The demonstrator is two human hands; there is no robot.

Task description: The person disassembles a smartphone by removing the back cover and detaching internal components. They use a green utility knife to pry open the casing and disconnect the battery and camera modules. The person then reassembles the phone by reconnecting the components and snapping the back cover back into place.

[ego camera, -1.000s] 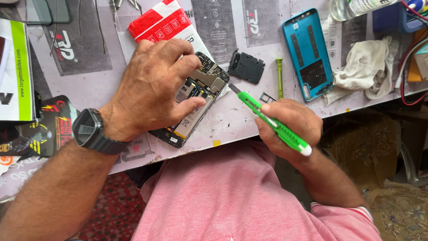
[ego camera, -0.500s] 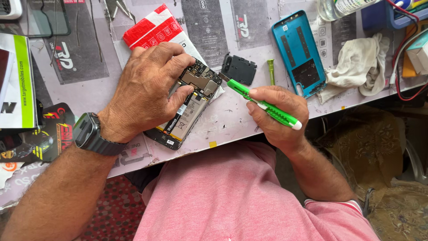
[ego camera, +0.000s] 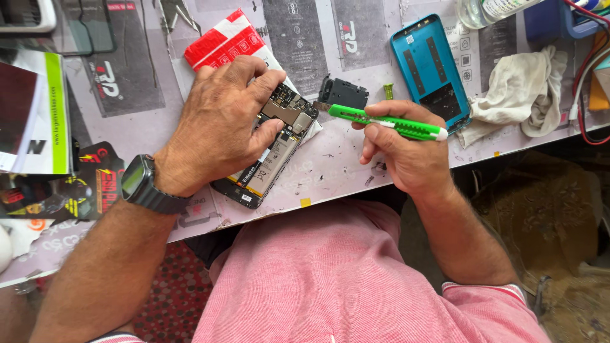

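An opened black phone [ego camera: 270, 162] lies tilted on the worktable, its battery and circuit board exposed. My left hand [ego camera: 219, 124], with a dark watch on the wrist, presses down on the phone's upper half, fingers curled over the board. My right hand [ego camera: 406, 149] grips a green utility knife [ego camera: 387, 122] held nearly level, its metal blade tip pointing left at the phone's top corner. A small black plastic cover piece [ego camera: 345, 93] lies just beyond the blade tip.
A blue phone back cover [ego camera: 429, 67] lies at upper right, beside a crumpled white cloth [ego camera: 524, 89]. A red and white packet [ego camera: 222, 41] sits behind my left hand. Printed booklets [ego camera: 35, 121] lie at the left; red cables [ego camera: 581, 89] hang at the right edge.
My right hand has swung the green knife from a steep slant to nearly level, bringing its tip up to the phone's top corner. My left hand stays on the phone.
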